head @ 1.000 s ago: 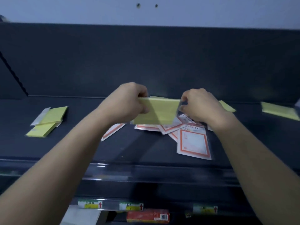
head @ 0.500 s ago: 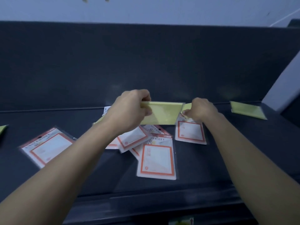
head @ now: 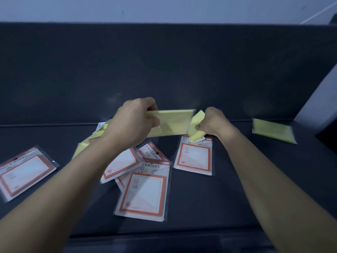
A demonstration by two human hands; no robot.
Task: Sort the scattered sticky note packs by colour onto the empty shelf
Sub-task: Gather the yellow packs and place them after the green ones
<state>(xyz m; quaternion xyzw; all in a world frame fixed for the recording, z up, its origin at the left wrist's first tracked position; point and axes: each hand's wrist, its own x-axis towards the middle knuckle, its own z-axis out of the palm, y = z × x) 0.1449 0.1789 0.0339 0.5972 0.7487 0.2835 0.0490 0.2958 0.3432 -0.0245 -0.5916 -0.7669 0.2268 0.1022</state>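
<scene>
While the left grip (head: 133,121) clasps a yellow pack (head: 173,123), the right grip (head: 213,122) pinches a smaller pack (head: 196,118).

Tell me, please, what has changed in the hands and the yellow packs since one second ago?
The right hand left the edge of the first yellow pack, took a grip on a second yellow pack and tipped it up beside the first. The left hand keeps holding the first pack; the orange-bordered packs lie unmoved on the shelf.
</scene>
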